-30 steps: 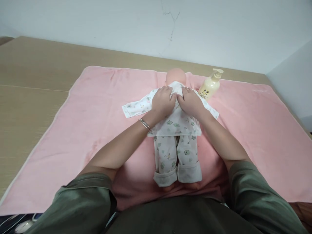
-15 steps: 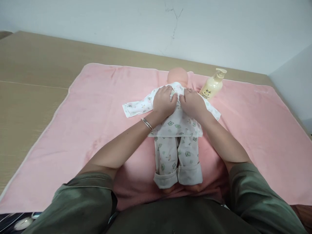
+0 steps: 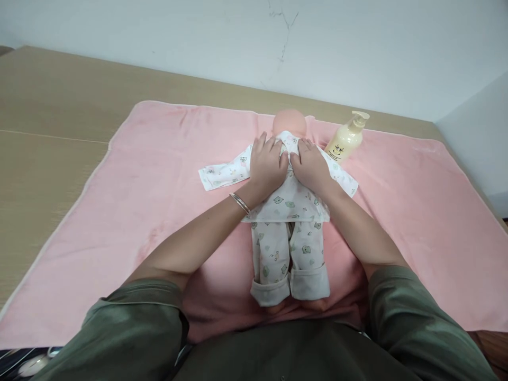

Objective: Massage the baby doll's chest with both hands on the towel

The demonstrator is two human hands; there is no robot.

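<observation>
Resting palm-down on the doll's printed top, the two hands lie side by side just below the smooth head. The left hand is fairly wide, its fingers a little apart and pointing toward the far edge, with the thumb angled inward. The right hand mirrors it, fingers forward and closer together, its thumb near the left thumb but apart from it. Neither is closed around anything; whether the fingertips press into the cloth, I cannot tell. Both forearms reach in from the near side and converge over the doll, covering parts of the top; a bracelet circles the left wrist.

The doll lies lengthwise on a pink blanket, its printed trousers toward the person and their cuffs turned up. One sleeve of the top stretches out past each hand. Just beyond the right hand, a cream pump bottle stands close by the right-side sleeve. Beneath the blanket is a wooden counter, backed by a pale wall.
</observation>
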